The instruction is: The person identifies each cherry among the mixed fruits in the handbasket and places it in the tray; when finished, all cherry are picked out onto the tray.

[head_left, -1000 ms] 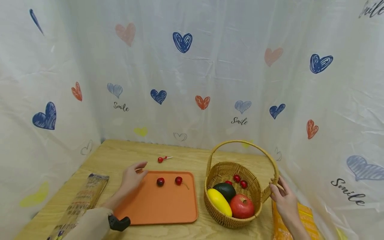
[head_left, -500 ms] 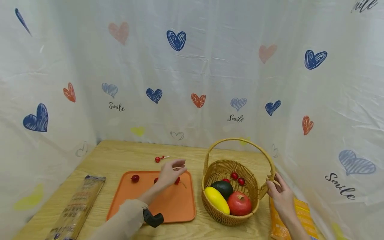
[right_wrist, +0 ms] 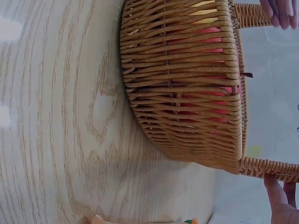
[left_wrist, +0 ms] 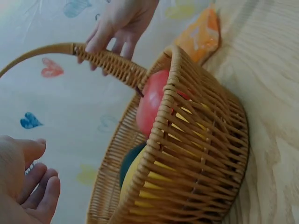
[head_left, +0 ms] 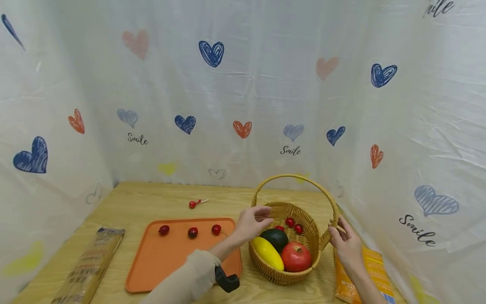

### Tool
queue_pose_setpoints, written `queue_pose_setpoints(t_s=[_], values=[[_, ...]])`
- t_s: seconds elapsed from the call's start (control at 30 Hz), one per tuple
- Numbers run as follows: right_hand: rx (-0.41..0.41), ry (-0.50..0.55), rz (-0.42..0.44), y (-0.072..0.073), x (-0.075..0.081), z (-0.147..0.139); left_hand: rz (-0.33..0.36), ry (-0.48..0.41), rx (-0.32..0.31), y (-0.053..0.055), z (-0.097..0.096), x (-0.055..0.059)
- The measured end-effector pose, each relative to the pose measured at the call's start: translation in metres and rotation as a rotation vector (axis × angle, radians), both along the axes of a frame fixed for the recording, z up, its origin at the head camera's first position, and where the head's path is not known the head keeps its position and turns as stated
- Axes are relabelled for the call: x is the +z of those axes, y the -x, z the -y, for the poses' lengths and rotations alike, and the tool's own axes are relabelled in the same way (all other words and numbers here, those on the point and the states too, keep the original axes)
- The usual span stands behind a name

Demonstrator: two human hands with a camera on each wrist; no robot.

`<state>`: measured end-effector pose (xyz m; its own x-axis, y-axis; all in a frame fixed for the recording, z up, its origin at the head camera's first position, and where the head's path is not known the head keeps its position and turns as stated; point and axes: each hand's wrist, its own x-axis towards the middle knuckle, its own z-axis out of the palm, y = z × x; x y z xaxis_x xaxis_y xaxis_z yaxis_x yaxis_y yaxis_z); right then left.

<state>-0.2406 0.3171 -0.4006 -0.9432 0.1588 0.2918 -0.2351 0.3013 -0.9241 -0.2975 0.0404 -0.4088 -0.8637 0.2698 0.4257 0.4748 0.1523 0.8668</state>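
A wicker basket (head_left: pixel 279 276) with an arched handle (head_left: pixel 293 176) stands on the table. In it lie a yellow mango-like fruit (head_left: pixel 268 253), a dark green avocado (head_left: pixel 275 240), a pomegranate (head_left: pixel 296 256) and three cherries, one cherry (head_left: pixel 298 228) at the right. My right hand (head_left: pixel 348 249) holds the handle's right base between thumb and fingers. Over the basket's left rim hovers my left hand (head_left: pixel 253 223), thumb and fingers apart, nothing visible between them; the left wrist view shows this hand (left_wrist: pixel 32 182) clear of the wicker. An orange tray (head_left: pixel 163 266) carries three cherries, the leftmost cherry (head_left: pixel 164 230) apart.
A red lollipop (head_left: pixel 192 204) with a white stick lies behind the tray. At the left is a long brown printed package (head_left: pixel 89 266), and an orange package (head_left: pixel 373 270) lies under my right forearm. A curtain with hearts (head_left: pixel 243 84) encloses the table.
My left hand has swung right from the tray's left side, across the tray, to the basket, uncovering the leftmost cherry. The right hand keeps its hold on the handle. The head view has shifted slightly.
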Motion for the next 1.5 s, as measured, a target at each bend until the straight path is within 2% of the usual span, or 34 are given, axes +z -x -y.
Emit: queue_pose_setpoints(t_s=[0.17,0.33,0.5,0.67,0.77,0.97,1.0,1.2,1.23,1.3,1.5], values=[[0.001,0.001,0.017,0.001,0.000,-0.002,0.027,0.075,0.024,0.014,-0.021,-0.003],[-0.003,0.006,0.035,0.003,0.002,-0.001,0.075,0.086,0.068,0.029,-0.040,-0.007],[-0.008,0.004,0.056,0.000,0.002,-0.001,0.125,0.147,0.083,0.034,-0.050,-0.015],[-0.014,0.014,0.068,-0.001,0.001,0.001,0.102,0.191,0.120,0.039,-0.051,-0.018],[-0.009,0.024,0.056,-0.002,0.001,0.000,0.111,0.232,0.153,0.043,-0.056,-0.016],[-0.021,0.015,0.056,-0.001,0.002,0.000,0.223,0.289,0.204,0.050,-0.069,-0.015],[-0.022,0.013,0.056,0.000,0.001,0.000,0.210,0.298,0.219,0.055,-0.072,-0.023],[-0.034,0.001,0.057,0.003,-0.001,-0.003,0.276,0.421,0.294,0.059,-0.084,-0.031],[-0.035,-0.003,0.058,0.003,-0.002,-0.003,0.317,0.442,0.302,0.054,-0.084,-0.025],[-0.035,-0.005,0.064,0.004,-0.002,-0.003,0.341,0.473,0.321,0.054,-0.085,-0.028],[-0.021,0.017,0.062,0.005,-0.003,-0.002,0.361,0.542,0.383,0.054,-0.089,-0.027]])
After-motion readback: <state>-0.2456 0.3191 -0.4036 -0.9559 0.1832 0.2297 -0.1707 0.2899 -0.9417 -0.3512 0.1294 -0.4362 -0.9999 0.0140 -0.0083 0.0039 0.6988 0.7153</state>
